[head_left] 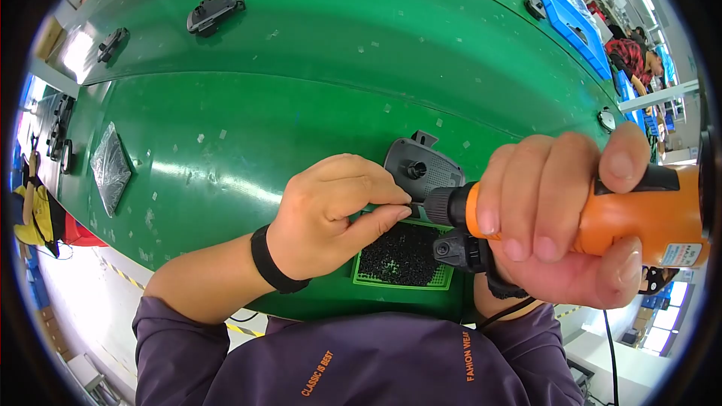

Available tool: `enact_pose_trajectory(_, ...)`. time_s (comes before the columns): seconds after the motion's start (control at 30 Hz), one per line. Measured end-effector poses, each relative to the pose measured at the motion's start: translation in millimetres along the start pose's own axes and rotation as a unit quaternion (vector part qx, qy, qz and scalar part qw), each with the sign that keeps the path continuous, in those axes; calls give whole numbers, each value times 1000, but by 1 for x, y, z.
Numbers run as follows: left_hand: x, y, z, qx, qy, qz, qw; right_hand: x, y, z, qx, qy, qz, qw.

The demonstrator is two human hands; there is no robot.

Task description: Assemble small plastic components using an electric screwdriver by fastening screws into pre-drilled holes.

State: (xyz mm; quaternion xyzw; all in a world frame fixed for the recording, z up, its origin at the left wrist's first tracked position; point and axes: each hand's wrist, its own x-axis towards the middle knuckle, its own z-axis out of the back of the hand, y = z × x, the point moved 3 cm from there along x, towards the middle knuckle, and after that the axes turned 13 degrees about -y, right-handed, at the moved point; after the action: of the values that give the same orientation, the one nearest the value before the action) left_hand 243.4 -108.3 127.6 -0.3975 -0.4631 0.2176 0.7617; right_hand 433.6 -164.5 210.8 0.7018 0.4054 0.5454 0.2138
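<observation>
My right hand (545, 207) is wrapped round an orange electric screwdriver (639, 218), its black nose pointing left. Close to that nose, the thumb and fingers of my left hand (323, 207) are pinched together; what they hold is too small or hidden to make out. Just beyond the fingertips lies a dark grey plastic housing (444, 169) with a round post on it. Below the nose sits a black bracket-like part (456, 250), partly over a green tray (376, 283) of small black pieces that look like screws.
Similar dark parts (214, 13) lie farther off on the green table (316, 45). A clear plastic bag (110, 169) is at the left. Blue bins (568, 26) line the far right, where another person (635, 56) leans over. A black cable (613, 353) hangs at the lower right.
</observation>
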Motion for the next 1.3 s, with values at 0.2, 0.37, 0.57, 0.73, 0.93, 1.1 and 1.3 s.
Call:
enact_pose_trajectory(0.2,2,-4,1,10,-8,-16,1000,-8,-8,-6,-8,-55,-6,998)
enact_pose_trajectory(0.37,-1,-1,1,18,-8,-18,1000,-3,0,-3,9,-30,-5,999)
enact_pose_trajectory(0.57,-2,-2,-1,21,9,-31,999,-5,0,-7,8,-15,-1,1000)
enact_pose_trajectory(0.73,-1,-2,-4,18,23,-40,999,-5,0,-8,-23,-30,-14,999)
enact_pose_trajectory(0.93,1,-3,-5,10,47,-32,998,-3,3,-9,-47,-11,-24,999)
enact_pose_trajectory(1.1,1,-3,-4,1,51,-29,998,-5,2,-7,-5,-25,2,1000)
enact_pose_trajectory(1.3,-2,-2,-6,-53,58,43,996,-6,3,-10,-14,-35,-5,999)
